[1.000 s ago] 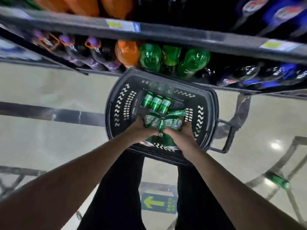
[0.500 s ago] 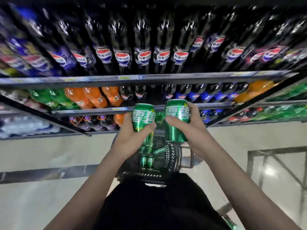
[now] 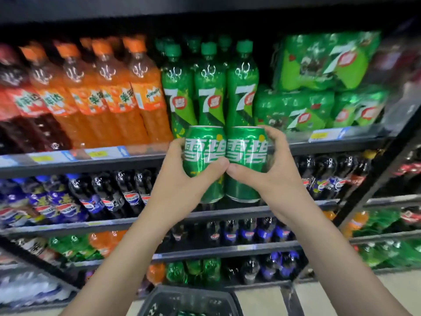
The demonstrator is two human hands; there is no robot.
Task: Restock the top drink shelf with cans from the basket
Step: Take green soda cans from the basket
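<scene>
Holding two green cans upright, side by side and touching, we curl our left hand [image 3: 180, 176] round the left can [image 3: 204, 163] and our right hand [image 3: 271, 172] round the right can [image 3: 246, 163] — just before the top shelf's edge [image 3: 136, 159], where green bottles [image 3: 209, 87] fill the row behind. The basket [image 3: 189, 299] is cut off below.
</scene>
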